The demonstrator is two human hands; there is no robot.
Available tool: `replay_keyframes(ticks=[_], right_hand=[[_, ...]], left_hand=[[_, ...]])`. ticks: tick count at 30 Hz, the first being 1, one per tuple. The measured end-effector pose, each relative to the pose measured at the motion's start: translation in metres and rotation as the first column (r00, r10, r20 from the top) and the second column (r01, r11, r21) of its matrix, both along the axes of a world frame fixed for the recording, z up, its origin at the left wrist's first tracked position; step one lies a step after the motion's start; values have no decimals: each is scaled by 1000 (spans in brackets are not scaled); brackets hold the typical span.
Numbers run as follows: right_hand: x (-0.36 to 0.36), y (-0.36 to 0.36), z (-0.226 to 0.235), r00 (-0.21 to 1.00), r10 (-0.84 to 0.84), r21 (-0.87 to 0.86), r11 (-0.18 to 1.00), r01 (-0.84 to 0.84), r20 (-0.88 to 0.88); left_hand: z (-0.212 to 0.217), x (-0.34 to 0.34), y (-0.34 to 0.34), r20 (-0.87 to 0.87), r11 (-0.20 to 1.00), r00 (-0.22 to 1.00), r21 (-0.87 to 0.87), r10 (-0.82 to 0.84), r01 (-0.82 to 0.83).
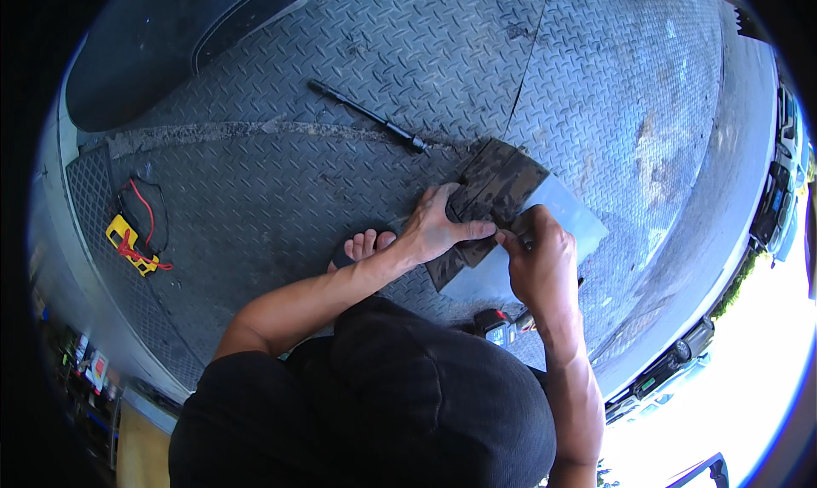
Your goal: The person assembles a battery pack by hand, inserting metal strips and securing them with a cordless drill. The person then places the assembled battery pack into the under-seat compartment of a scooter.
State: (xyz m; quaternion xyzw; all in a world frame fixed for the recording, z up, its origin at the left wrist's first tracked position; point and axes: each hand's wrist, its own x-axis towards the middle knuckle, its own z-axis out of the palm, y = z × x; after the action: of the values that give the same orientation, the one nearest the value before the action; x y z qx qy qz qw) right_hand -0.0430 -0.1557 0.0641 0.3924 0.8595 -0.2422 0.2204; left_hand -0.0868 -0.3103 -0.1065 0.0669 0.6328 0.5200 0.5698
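A dark brown, camouflage-patterned folded piece (502, 180), perhaps a fabric pouch, lies in front of me. Partly beneath it is a pale, flat sheet (580, 216). My left hand (436, 226) grips the patterned piece at its left side, its thumb stretched across the top. Close to that thumb tip, my right hand (545, 254) is closed in a pinch over the piece. Whatever sits between the right fingertips is hidden or too small to name.
A black rod-shaped tool (366, 114) lies on the diamond-plate floor (408, 45). At left is a yellow clamp-like meter (128, 241) with red and black leads. A red-and-black device (494, 325) sits near my right forearm. A black padded seat (162, 45) fills the upper left.
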Motion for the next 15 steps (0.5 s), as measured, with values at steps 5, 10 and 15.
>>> replay_keyframes(ticks=[5, 10, 15], right_hand=[[-8, 2, 4, 998, -56, -62, 996, 58, 35], [-10, 4, 5, 997, -51, -84, 995, 56, 63], [-14, 7, 6, 990, -33, -79, 996, 45, 136]], left_hand=[[0, 2, -1, 37, 1000, 999, 7, 4, -5], [-4, 2, -7, 146, 997, 989, 70, 30, -41], [4, -1, -3, 154, 1000, 988, 10, 21, -22]])
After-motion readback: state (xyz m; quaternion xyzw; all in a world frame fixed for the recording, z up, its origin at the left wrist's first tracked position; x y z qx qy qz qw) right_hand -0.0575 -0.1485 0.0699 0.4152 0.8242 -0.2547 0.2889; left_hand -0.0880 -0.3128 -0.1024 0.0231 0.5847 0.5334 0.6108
